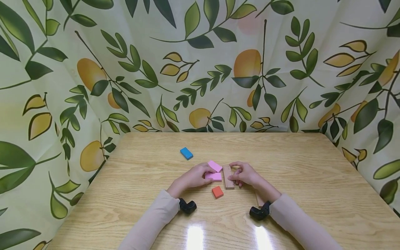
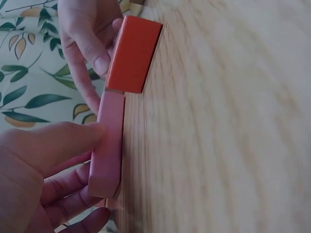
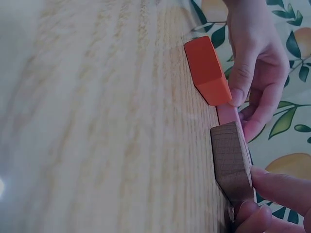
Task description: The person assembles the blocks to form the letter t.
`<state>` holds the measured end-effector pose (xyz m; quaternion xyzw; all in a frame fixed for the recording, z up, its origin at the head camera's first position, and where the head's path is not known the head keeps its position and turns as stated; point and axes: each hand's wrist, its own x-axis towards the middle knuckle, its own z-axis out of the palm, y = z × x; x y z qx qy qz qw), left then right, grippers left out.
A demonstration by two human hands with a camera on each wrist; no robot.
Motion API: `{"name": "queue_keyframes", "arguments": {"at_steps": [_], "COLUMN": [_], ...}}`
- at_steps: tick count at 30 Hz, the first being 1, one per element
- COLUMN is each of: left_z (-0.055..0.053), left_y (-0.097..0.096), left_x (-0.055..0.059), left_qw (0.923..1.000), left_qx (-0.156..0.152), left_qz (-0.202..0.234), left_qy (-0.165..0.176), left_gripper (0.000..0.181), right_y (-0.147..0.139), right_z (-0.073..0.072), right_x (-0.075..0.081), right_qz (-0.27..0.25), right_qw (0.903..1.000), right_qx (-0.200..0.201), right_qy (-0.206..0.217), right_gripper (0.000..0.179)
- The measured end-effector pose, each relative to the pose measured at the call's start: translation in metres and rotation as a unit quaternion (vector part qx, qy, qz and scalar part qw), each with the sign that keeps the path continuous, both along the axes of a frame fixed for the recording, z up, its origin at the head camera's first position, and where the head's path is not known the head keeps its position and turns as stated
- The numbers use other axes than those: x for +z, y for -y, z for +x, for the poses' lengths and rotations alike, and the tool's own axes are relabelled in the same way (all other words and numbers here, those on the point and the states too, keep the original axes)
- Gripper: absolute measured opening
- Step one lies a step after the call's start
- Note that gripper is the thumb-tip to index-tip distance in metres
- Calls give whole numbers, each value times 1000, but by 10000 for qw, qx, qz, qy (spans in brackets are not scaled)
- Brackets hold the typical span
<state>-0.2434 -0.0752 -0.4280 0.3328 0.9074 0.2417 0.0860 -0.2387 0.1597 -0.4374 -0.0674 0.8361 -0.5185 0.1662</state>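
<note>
My left hand (image 1: 196, 176) holds a flat pink block (image 1: 214, 177), the thumb along its near side and the fingers reaching over to its far side. A second pink block (image 1: 215, 166) lies just beyond it at an angle, by the fingertips. Upright to these, a long plain wooden block (image 1: 228, 177) lies on the table with its left side close to the pink ends. My right hand (image 1: 247, 174) grips it, thumb on its right side and index finger at the far end. In the right wrist view the wooden block (image 3: 231, 158) partly hides the pink one.
An orange-red block (image 1: 217, 192) lies on the wood-grain table (image 1: 140, 208), on the near side of the pink blocks. Farther back and left is a blue block (image 1: 186, 153). Another wooden piece (image 1: 259, 199) shows partly under the right wrist. A leaf-patterned cloth (image 1: 200, 86) hangs behind.
</note>
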Motion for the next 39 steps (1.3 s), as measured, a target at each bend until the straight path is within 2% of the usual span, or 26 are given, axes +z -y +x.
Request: {"name": "queue_keyframes", "arguments": {"at_steps": [6,18,25,33,39], "left_z": [-5,-9,-13,-16,-18], "left_y": [0,1,1,-1,-3], "left_x": [-1,-1,-3,-3,-4], "left_qw": [9999,9997,9995,9994,9988], "left_qx": [118,34,151,279,465], "left_qz": [0,83,76,52,158], "left_qy": [-36,-205,-278,-173,60], "left_gripper": [31,29,30,30,32], "right_y": [1,2,2,2,3], "right_z": [1,1,1,1,3], "right_x": [1,0,-1,-1,1], "right_qz": [12,43,-38,24,71], "right_qw": [10000,10000,10000,10000,9999], "right_qx": [15,-81,-62,-78,-109], "right_qy": [-30,14,-33,-8,8], "right_gripper": [63,63,63,63,64]}}
